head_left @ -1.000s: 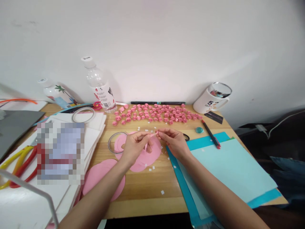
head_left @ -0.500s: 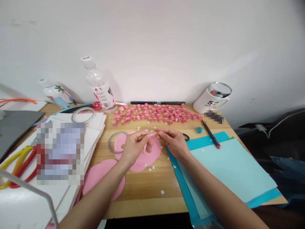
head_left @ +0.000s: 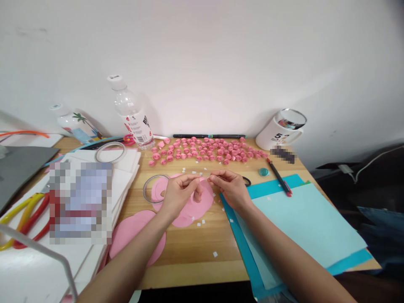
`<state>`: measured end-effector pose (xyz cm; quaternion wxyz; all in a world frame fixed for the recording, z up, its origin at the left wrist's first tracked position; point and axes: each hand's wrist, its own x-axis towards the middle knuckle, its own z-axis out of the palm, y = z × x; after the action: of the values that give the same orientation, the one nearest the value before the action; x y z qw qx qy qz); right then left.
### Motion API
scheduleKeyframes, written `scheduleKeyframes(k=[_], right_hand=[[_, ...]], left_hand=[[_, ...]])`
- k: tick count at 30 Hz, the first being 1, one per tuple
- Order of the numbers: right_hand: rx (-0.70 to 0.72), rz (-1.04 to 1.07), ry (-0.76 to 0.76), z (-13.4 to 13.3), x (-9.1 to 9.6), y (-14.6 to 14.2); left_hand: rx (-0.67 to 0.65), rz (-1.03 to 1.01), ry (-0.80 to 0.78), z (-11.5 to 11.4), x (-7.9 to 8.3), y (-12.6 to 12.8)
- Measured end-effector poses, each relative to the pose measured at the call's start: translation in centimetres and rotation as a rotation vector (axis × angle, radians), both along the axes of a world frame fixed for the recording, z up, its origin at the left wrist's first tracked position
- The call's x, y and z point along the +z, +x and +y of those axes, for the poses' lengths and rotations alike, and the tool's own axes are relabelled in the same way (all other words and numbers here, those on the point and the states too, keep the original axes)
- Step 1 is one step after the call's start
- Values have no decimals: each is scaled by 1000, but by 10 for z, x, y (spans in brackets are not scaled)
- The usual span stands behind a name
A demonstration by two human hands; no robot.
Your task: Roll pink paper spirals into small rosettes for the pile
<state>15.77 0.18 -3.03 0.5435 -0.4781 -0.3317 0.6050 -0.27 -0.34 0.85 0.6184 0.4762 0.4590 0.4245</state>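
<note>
My left hand (head_left: 181, 191) is closed in a pinch above a stack of pink paper circles (head_left: 205, 200); what its fingertips hold is too small to make out. Just to its right, my right hand (head_left: 230, 187) pinches too, its fingertips a small gap from the left ones, and I cannot make out anything in them. A roll of tape (head_left: 145, 189) lies by my left hand, partly over the pink circles. Small white paper squares (head_left: 203, 221) are scattered around. Beyond both hands sit many rolled pink paper curls (head_left: 206, 150).
Blue sheets (head_left: 303, 223) cover the right side, with a pen (head_left: 280, 179) on them. A mug (head_left: 279, 130) and a plastic bottle (head_left: 134, 118) stand at the back. White sheets (head_left: 129, 168) and red-and-yellow-handled scissors (head_left: 30, 219) lie left. More pink circles (head_left: 135, 235) lie in front.
My right fingertips have shifted slightly right, widening the gap to my left hand's fingertips. My left hand stays nearly still.
</note>
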Motion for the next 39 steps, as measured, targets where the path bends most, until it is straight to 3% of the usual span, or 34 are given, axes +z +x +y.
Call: scheduleKeyframes(k=[39], right_hand=[[-12,2,55,1,6,0]], left_hand=[[-22,32,5,0,-1,-1]])
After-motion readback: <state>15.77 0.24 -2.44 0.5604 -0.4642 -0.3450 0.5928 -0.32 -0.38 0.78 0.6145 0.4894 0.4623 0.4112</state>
